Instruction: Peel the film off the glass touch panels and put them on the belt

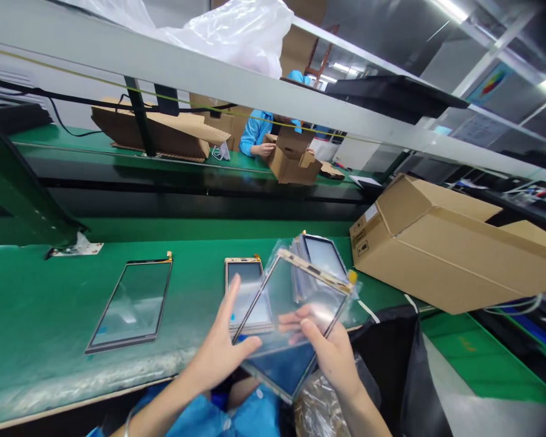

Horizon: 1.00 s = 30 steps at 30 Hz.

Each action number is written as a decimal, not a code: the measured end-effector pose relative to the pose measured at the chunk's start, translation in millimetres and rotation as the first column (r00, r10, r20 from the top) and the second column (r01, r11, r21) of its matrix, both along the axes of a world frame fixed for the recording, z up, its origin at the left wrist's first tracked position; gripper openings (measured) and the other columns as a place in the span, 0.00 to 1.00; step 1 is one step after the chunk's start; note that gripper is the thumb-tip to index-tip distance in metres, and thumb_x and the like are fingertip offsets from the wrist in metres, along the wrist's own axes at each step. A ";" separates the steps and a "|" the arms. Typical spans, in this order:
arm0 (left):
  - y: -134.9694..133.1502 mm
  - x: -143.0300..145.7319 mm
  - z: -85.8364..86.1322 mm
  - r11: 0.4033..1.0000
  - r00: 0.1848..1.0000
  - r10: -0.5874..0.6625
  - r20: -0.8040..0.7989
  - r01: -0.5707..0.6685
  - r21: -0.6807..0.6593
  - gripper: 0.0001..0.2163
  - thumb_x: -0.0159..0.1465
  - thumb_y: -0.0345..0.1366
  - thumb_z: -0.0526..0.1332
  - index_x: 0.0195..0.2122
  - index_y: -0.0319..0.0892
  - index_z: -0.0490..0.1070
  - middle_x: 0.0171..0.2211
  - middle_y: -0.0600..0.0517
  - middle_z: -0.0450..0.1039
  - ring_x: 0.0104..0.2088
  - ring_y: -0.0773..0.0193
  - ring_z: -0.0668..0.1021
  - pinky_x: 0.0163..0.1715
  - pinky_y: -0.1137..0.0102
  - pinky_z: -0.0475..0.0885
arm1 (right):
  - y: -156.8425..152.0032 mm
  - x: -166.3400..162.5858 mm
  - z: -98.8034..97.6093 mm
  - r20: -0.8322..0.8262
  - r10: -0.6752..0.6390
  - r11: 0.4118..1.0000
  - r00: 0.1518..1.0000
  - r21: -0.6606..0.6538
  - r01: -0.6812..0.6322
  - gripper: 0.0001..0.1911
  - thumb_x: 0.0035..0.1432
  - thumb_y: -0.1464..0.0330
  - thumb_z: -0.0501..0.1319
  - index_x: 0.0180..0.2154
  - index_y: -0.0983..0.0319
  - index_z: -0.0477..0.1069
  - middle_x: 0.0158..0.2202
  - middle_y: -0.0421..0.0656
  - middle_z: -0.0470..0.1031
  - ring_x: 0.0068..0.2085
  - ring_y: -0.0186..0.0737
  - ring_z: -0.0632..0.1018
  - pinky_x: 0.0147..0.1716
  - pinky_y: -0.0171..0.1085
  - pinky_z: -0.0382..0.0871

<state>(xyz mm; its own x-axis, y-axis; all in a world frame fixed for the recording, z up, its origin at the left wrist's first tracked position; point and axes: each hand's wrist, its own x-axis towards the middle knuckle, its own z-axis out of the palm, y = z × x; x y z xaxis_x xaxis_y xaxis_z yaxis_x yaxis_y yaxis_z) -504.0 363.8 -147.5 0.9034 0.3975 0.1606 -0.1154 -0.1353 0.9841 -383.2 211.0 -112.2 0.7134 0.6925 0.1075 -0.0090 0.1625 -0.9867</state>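
My right hand (334,352) grips the right edge of a clear touch panel (289,291), thumb in front and fingers behind, seen through the glass. The panel is tilted above the table's front edge, with loose clear film around its top and an orange tab at the upper right corner. At its left edge is my left hand (221,343), thumb and fingers spread apart; whether it touches the panel I cannot tell. Behind the panel lie a stack of screens (246,282) and a second stack in clear film (325,255), both partly covered.
Another touch panel (130,303) lies flat on the green table (40,303) at left. An open cardboard box (455,249) stands at right, near a black bag (391,346). A shelf rail (236,85) crosses above. Beyond it a person in blue (259,133) handles a small box (291,161).
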 end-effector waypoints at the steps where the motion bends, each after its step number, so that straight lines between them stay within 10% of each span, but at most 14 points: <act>1: 2.6 -4.2 -4.8 0.963 0.989 -0.144 -0.040 0.131 -0.236 0.35 0.62 0.47 0.61 0.67 0.48 0.47 0.69 0.44 0.42 0.67 0.45 0.47 0.63 0.48 0.42 | -0.6 -1.7 -6.2 -0.031 0.026 1.000 0.999 -0.010 -0.026 0.10 0.61 0.61 0.60 0.37 0.61 0.66 0.33 0.47 0.80 0.32 0.42 0.82 0.25 0.35 0.76; 4: -3.1 -16.2 -19.3 0.585 0.899 -0.430 0.081 0.346 -0.734 0.28 0.65 0.48 0.56 0.64 0.47 0.56 0.64 0.40 0.57 0.62 0.41 0.62 0.55 0.45 0.61 | 3.4 -5.4 -26.3 0.061 -0.021 0.997 0.998 -0.066 0.025 0.11 0.63 0.61 0.57 0.42 0.61 0.65 0.35 0.49 0.79 0.33 0.42 0.81 0.25 0.37 0.76; 6: -10.8 -23.8 -25.1 0.476 0.917 -0.382 0.117 0.304 -0.825 0.24 0.66 0.45 0.56 0.62 0.50 0.59 0.63 0.42 0.61 0.60 0.43 0.67 0.52 0.48 0.65 | 8.6 -0.5 -34.5 0.340 -0.190 0.970 0.921 -0.082 0.231 0.18 0.63 0.62 0.56 0.52 0.61 0.61 0.45 0.53 0.76 0.43 0.46 0.79 0.34 0.43 0.77; 8: -14.5 -30.6 -26.7 0.493 0.938 -0.333 0.098 0.262 -0.830 0.21 0.66 0.43 0.57 0.61 0.52 0.62 0.61 0.44 0.64 0.58 0.46 0.69 0.52 0.50 0.66 | 13.5 10.5 -34.5 0.664 -0.290 0.907 0.689 -0.039 0.420 0.25 0.62 0.64 0.57 0.59 0.60 0.56 0.56 0.55 0.66 0.55 0.50 0.71 0.46 0.51 0.72; 12: -7.8 -40.4 -22.4 0.549 0.929 -0.361 0.075 0.277 -0.788 0.20 0.65 0.42 0.58 0.59 0.54 0.65 0.59 0.46 0.68 0.58 0.48 0.70 0.52 0.53 0.67 | 21.3 30.8 -15.7 0.939 -0.089 0.903 0.332 -0.065 0.425 0.20 0.62 0.67 0.57 0.56 0.59 0.62 0.62 0.54 0.57 0.61 0.54 0.62 0.55 0.57 0.63; 22: -8.0 -52.0 -20.3 0.557 0.934 -0.350 0.071 0.269 -0.786 0.19 0.66 0.43 0.58 0.59 0.56 0.64 0.58 0.47 0.68 0.57 0.50 0.71 0.50 0.56 0.69 | 32.6 23.9 -3.6 0.985 -0.158 0.907 0.066 0.118 0.405 0.11 0.59 0.78 0.59 0.43 0.61 0.69 0.50 0.51 0.71 0.55 0.51 0.70 0.51 0.51 0.65; 30: 7.8 -24.1 -3.5 0.292 0.979 -0.200 0.031 0.090 -0.952 0.27 0.68 0.41 0.54 0.66 0.53 0.48 0.63 0.44 0.61 0.60 0.49 0.67 0.47 0.58 0.71 | 18.8 -28.6 -20.8 0.955 0.227 0.963 0.193 -0.250 0.103 0.15 0.63 0.64 0.57 0.49 0.65 0.69 0.51 0.56 0.71 0.54 0.52 0.70 0.48 0.49 0.69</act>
<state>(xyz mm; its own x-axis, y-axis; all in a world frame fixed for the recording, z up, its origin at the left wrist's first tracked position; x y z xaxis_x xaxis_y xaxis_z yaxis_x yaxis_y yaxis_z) -528.0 371.6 -151.0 0.9496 0.0857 -0.3014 0.0533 0.9038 0.4247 -411.9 229.8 -133.0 0.1047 0.8442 0.5257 0.9777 0.0093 -0.2097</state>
